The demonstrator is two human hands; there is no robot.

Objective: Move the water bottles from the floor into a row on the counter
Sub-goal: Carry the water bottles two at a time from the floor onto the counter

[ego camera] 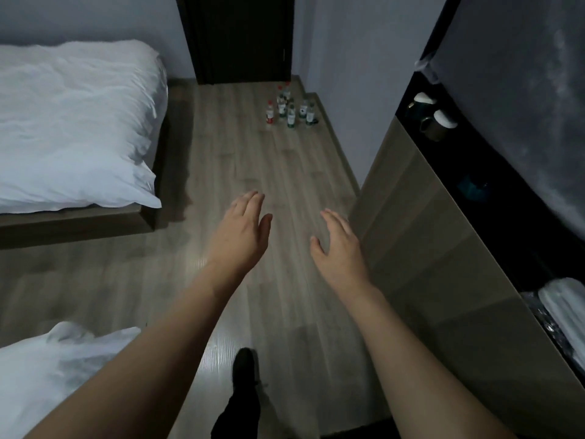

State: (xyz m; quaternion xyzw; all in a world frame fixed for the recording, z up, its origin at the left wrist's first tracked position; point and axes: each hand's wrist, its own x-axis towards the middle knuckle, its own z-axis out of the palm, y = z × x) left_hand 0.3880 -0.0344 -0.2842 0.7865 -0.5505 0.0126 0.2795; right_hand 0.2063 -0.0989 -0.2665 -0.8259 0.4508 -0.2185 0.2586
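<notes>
Several small water bottles (pixel 289 107) stand clustered on the wooden floor (pixel 253 172) far ahead, near the dark door and the right wall; some carry red labels, others green. My left hand (pixel 242 231) and my right hand (pixel 338 245) are stretched out in front of me over the floor, both open and holding nothing, well short of the bottles. The counter (pixel 468 198) is a dark ledge along the right, above a wooden cabinet front.
A bed with white bedding (pixel 72 122) fills the left side, and a second white duvet (pixel 53 369) lies at the lower left. Two cups (pixel 433 118) and folded white towels (pixel 566 308) sit on the counter. A dark door (pixel 240 36) closes the far end. My dark shoe (pixel 243 372) is on the floor.
</notes>
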